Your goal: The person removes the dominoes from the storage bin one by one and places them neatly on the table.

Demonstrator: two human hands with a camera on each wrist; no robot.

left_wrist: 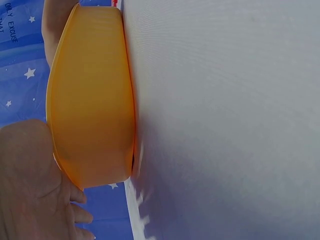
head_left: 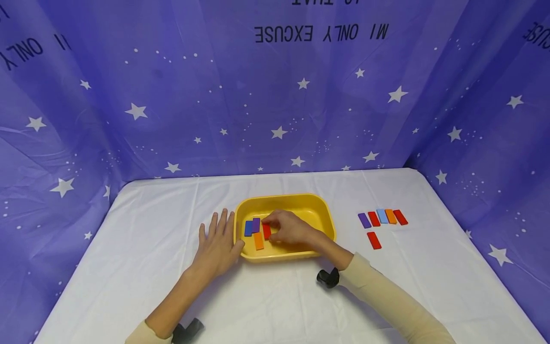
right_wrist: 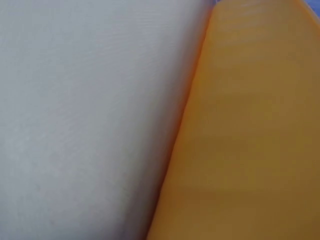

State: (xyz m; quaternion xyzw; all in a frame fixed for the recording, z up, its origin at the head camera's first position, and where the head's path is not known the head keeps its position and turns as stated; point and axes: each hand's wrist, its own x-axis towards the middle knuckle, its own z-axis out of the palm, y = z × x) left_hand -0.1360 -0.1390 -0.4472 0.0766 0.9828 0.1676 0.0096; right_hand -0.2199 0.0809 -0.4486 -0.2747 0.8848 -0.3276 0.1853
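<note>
A yellow tray (head_left: pixel 324 215) with raised walls stands on the white table. My left hand (head_left: pixel 219 249) lies along the tray's left end, fingers straight and spread, the thumb at the rim; in the left wrist view this hand (left_wrist: pixel 30 180) is beside the tray wall (left_wrist: pixel 92 95). Inside the tray my right hand (head_left: pixel 292 228) pinches a red tile (head_left: pixel 267 231) between thumb and fingers. Just left of that tile are a blue tile (head_left: pixel 248 228), a purple tile (head_left: pixel 256 225) and an orange tile (head_left: pixel 259 241). Only the tray's outer wall (right_wrist: pixel 250 130) and white cloth show in the right wrist view.
On the cloth right of the tray runs a row of tiles: purple (head_left: pixel 364 220), red (head_left: pixel 374 219), light blue (head_left: pixel 382 216), orange (head_left: pixel 390 216) and red (head_left: pixel 400 217). A single red tile (head_left: pixel 374 240) lies nearer me. Blue-purple star-patterned curtains (head_left: pixel 240 105) surround the table.
</note>
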